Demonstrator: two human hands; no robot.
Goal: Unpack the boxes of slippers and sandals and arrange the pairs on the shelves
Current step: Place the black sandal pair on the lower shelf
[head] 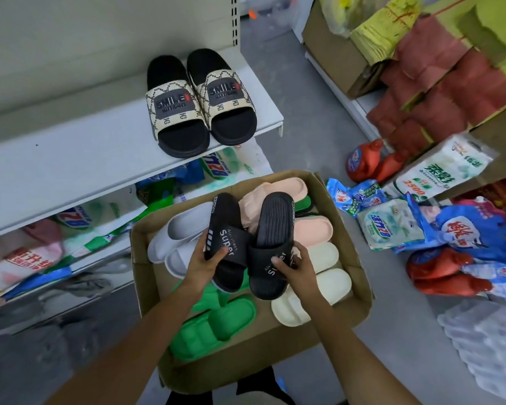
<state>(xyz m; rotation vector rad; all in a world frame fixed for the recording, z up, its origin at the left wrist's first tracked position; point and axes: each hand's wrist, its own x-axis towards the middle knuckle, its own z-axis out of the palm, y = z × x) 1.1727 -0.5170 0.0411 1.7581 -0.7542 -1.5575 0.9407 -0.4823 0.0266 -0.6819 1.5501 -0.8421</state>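
The shelf at left carries only one pair so far, the patterned slides, set side by side near its right end; most of the board is bare, so the arranging looks barely begun. Below it, a lower shelf holds detergent bags.

In the middle, the open box sits on the floor, still holding grey, green, pink and cream slippers, so plenty remains to unpack.

Above the box, the left hand grips one black slipper by its strap, thumb curled over the top. Just beside it, the right hand pinches the other black slipper at its strap the same way. This pair is lifted out but not yet shelved.

At right, more bags and red bottles lie on the floor.
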